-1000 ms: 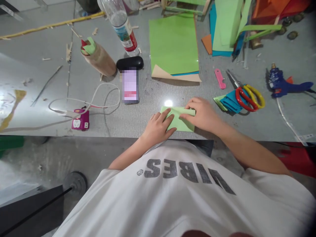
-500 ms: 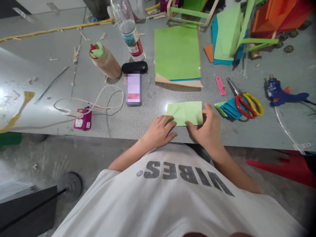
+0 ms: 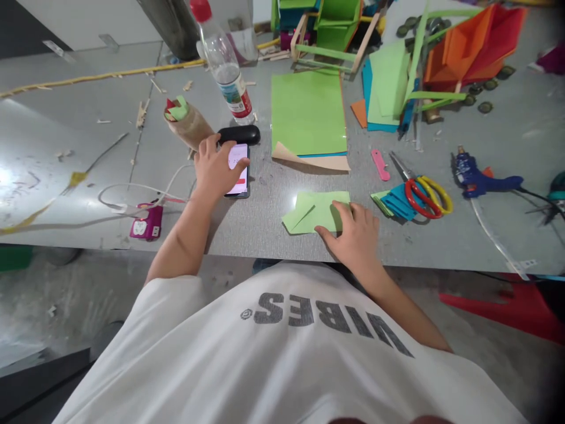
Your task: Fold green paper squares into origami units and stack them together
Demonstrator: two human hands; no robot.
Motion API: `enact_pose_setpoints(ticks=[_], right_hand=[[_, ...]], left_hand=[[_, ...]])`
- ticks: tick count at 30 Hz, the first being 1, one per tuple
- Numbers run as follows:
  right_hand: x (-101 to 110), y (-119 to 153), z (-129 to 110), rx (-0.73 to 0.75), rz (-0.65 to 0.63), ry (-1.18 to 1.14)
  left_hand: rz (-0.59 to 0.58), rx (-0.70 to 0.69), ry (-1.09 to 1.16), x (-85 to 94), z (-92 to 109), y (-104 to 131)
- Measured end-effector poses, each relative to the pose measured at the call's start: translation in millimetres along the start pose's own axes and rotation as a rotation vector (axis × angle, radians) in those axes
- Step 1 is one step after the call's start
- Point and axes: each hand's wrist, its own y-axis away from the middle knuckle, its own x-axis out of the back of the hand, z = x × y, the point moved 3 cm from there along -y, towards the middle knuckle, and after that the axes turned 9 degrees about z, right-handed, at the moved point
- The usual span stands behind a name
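Note:
My left hand (image 3: 215, 168) reaches over the phone (image 3: 239, 171), its fingers apart at the phone's left and upper part. Just above the phone lies a black case (image 3: 239, 135). A light green paper (image 3: 304, 213) rests on the table near the front edge, with a folded flap at its left end. My right hand (image 3: 353, 232) lies on the right part of this paper, fingers spread and thumb at the lower edge.
Green sheets (image 3: 308, 112) lie behind the paper. Scissors (image 3: 424, 197) rest on blue strips to the right, near a pink cutter (image 3: 380, 165) and a blue glue gun (image 3: 481, 174). A bottle (image 3: 232, 88) and a purple socket (image 3: 146, 222) are on the left.
My left hand has left the green paper and moved left and forward to the phone. The paper's left end now shows a slanted flap. My right hand lies further over the paper.

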Motion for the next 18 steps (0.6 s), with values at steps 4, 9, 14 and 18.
enact_pose_setpoints(ticks=[4,9,14,18], right_hand=[[-2,1,2,0.004,-0.004,0.008],[-6,2,6,0.016,-0.017,0.040],[-10,5,7,0.028,0.033,0.066],[-10,6,7,0.028,0.043,0.075]], left_hand=[[0.017,-0.073,0.016,-7.1,-16,2],[0.207,-0.295,0.051,14.4,15,10],[-0.038,-0.603,0.260,41.1,157,92],[-0.263,-0.651,0.144,22.8,235,148]])
